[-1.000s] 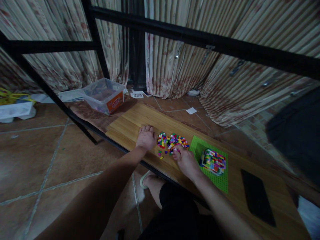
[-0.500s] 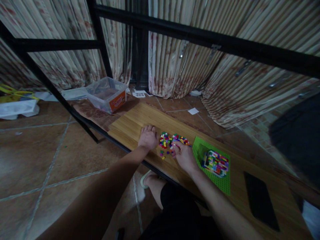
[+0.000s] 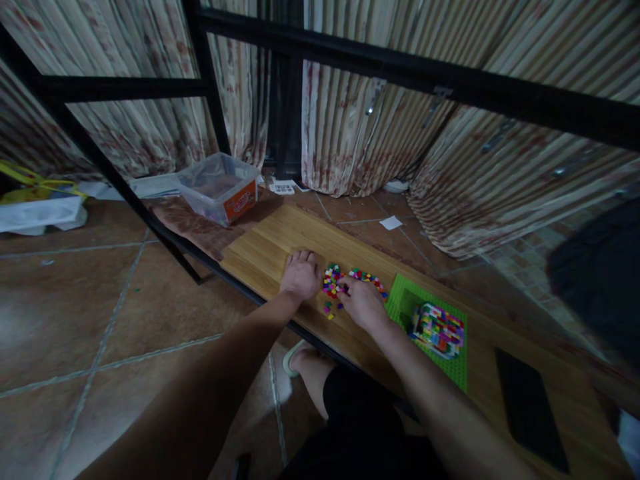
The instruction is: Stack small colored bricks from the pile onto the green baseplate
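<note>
My left hand (image 3: 300, 275) lies knuckles up on the wooden tabletop (image 3: 270, 247), its fingers curled down against the wood, just left of a pile of small coloured bricks (image 3: 334, 283). My right hand (image 3: 363, 302) rests on the right part of that pile with its fingertips bent in among the bricks; what they grip is hidden. To the right lies a green baseplate (image 3: 456, 369) carrying a multicoloured brick build (image 3: 439, 329).
A clear plastic tub (image 3: 220, 188) with an orange label sits at the far left end of the table. A black flat object (image 3: 530, 408) lies near the right end. Black metal frame bars (image 3: 400, 70) cross above. Striped curtains hang behind; tiled floor below.
My right hand has moved left and further onto the brick pile, covering more of it. My left hand stays put. The view has shifted slightly.
</note>
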`<act>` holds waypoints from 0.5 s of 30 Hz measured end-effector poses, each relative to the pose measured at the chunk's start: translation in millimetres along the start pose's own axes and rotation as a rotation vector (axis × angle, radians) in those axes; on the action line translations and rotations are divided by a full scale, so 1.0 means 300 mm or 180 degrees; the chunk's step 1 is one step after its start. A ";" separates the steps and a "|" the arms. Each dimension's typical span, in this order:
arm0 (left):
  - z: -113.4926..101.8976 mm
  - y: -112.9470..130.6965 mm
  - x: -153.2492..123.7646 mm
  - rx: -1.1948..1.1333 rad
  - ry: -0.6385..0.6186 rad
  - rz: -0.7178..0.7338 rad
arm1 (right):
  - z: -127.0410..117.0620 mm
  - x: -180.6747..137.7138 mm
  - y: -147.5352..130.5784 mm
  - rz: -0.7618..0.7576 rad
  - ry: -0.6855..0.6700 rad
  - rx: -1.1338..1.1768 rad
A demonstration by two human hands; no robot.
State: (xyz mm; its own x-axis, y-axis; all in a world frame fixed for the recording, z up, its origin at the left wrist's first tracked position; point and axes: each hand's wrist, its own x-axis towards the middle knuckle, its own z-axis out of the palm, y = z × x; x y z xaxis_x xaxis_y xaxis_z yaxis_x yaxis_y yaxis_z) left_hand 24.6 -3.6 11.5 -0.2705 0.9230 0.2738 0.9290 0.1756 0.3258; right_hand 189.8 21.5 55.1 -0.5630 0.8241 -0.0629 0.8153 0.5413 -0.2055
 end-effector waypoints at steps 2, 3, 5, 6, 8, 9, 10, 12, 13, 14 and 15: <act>0.000 -0.001 0.000 0.0014 0.0004 0.0003 | 0.001 -0.004 0.012 0.0039 0.0076 0.0207; 0.000 -0.001 0.000 0.0021 0.0008 0.0003 | -0.001 -0.007 0.019 0.0059 0.0128 0.0297; -0.003 -0.001 0.000 0.0023 0.0006 0.0015 | -0.012 -0.014 0.036 0.0128 0.0258 0.0371; -0.005 0.000 0.000 0.0019 0.0001 0.0014 | -0.020 -0.017 0.047 0.0179 0.0333 0.0356; -0.007 0.001 0.001 0.0004 -0.0010 -0.0004 | -0.038 -0.021 0.073 0.0305 0.0480 0.0295; -0.007 0.001 0.001 -0.0004 -0.0021 -0.0015 | -0.047 -0.022 0.087 0.0363 0.0546 0.0282; -0.006 0.001 0.002 -0.0010 -0.0029 -0.0023 | -0.054 -0.022 0.100 0.0401 0.0593 0.0288; -0.003 0.000 0.004 -0.0016 -0.0025 -0.0025 | -0.063 -0.021 0.122 0.0387 0.0611 0.0328; -0.001 -0.001 0.005 -0.0016 -0.0021 -0.0022 | -0.063 -0.019 0.128 0.0333 0.0574 0.0350; 0.000 -0.002 0.005 -0.0011 -0.0014 -0.0020 | -0.061 -0.017 0.132 0.0253 0.0508 0.0372; 0.001 -0.002 0.005 -0.0006 -0.0007 -0.0014 | -0.057 -0.015 0.132 0.0152 0.0414 0.0392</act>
State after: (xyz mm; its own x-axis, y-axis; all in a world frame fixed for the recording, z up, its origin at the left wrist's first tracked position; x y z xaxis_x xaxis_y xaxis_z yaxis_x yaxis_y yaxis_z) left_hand 23.6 -2.1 11.4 -0.2740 0.9230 0.2702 0.9274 0.1791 0.3285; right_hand 226.9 42.0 64.0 -0.4951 0.8674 0.0498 0.8136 0.4830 -0.3238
